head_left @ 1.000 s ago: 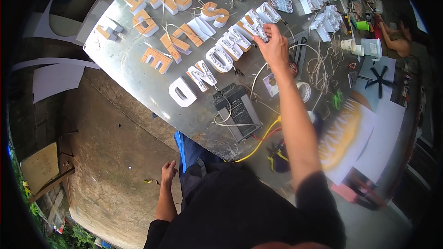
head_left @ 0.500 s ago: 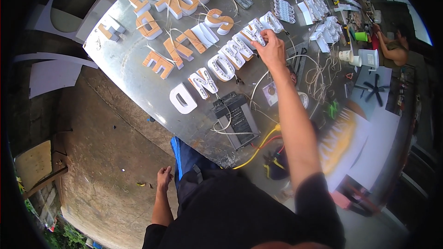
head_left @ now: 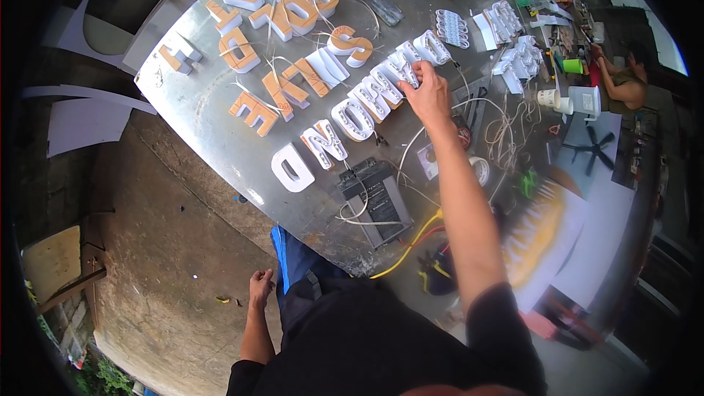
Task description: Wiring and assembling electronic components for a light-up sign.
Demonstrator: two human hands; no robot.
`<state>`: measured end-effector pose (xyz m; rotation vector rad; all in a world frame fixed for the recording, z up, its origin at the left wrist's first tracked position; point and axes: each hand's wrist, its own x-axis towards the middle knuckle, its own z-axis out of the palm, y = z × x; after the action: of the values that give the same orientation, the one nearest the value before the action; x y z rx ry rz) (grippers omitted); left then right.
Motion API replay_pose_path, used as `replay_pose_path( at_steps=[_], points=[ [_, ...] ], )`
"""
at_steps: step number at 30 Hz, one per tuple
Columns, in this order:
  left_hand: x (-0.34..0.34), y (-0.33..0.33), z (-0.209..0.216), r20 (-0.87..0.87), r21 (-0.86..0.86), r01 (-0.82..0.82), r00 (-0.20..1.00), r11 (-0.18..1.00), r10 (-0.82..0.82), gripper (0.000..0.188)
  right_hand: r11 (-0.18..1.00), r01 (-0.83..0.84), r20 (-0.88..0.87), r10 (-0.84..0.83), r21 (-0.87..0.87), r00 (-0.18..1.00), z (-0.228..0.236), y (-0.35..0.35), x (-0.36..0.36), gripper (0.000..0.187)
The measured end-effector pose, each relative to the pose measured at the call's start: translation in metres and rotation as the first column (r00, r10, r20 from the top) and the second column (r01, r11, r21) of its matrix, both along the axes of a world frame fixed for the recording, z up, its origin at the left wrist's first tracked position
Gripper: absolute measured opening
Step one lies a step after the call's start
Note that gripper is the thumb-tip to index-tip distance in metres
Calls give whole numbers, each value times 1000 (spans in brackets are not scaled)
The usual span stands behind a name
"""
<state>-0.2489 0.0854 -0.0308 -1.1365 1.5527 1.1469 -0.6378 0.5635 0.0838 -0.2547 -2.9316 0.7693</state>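
Green cup (head_left: 573, 66) and black fan (head_left: 595, 150) near white tub (head_left: 584, 101)

right hand (head_left: 428, 95) outstretched, left hand (head_left: 260, 287) low — curled

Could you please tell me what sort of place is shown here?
It is probably a small sign-making workshop: rows of box-shaped letters, some brown-faced and some white, lie on a large metal table, beside a dark grey electrical box with wires.

Block letters (head_left: 324, 145) and tangled wires (head_left: 505, 132) suggest a workshop.
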Motion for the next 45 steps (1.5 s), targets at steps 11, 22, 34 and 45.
replay_pose_path(
  at_steps=[11,22,34,45],
  points=[
    [-11,1,1,-56,-60,-15,998,998,12,25,996,-62,-170,72,64,983,52,-24,28,32],
    [-6,6,-3,-124,-43,-65,991,997,59,25,947,-222,-1,229,230,973,27,-33,32,38],
    [1,6,-11,-114,-54,-46,993,997,40,25,952,-220,13,222,215,975,15,-30,34,32],
    [-6,6,-8,-143,-49,-44,989,998,37,23,959,-205,40,201,196,979,18,-30,35,35]
  ],
)
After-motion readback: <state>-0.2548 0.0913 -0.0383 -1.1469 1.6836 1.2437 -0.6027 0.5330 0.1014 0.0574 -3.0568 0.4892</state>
